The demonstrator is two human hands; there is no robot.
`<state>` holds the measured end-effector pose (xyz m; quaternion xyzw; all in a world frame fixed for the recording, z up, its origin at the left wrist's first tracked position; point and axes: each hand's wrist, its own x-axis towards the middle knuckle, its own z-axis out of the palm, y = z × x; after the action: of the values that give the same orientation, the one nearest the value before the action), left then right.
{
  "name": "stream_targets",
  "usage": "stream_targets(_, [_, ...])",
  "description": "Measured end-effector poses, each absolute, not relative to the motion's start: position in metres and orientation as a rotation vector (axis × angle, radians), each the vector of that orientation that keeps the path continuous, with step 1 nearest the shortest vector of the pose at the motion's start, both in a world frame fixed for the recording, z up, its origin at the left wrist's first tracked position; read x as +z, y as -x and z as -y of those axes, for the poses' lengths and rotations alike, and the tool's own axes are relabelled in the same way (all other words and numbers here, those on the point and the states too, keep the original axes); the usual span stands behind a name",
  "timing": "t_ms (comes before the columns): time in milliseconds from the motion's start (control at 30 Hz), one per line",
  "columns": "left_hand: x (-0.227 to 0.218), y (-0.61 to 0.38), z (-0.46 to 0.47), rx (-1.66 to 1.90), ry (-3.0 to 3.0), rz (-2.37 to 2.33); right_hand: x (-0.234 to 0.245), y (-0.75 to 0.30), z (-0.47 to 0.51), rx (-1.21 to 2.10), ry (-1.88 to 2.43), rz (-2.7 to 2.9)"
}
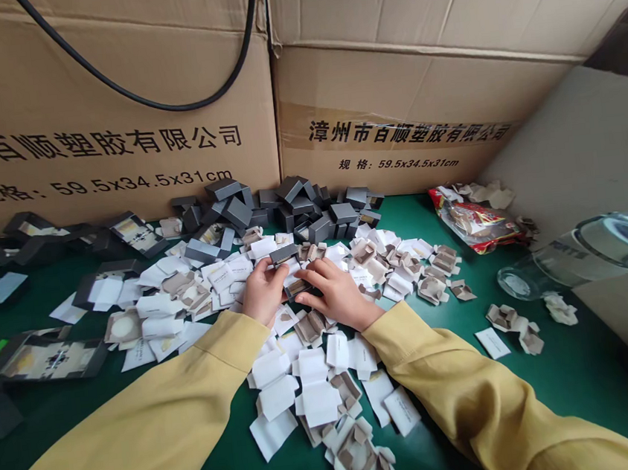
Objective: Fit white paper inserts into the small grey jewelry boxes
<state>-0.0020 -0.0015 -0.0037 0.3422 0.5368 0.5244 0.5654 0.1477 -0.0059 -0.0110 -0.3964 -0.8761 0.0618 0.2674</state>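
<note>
head view: one small dark-grey rectangular card box [284, 254], between your hands, over scattered white folded-card pieces [320, 402]; judged light, stiff-walled, smooth, liable to dent; best held by opposite side walls. your left hand [264, 292]: thumb and fingers pinched round its left side. your right hand [338, 292]: fingers slightly spread, bent against its right side; grip cannot be told.

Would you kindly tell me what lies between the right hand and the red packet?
In the head view, cardboard pieces spread from the right hand, then bare table beside the packet.
</note>
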Motion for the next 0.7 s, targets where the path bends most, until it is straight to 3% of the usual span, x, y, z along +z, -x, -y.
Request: stream_targets(700, [-0.0041, 0.0027, 0.0049, 1.229, -0.915, -1.233, -0.0058, -0.1393, 0.0086, -0.046, 1.222, 2.435])
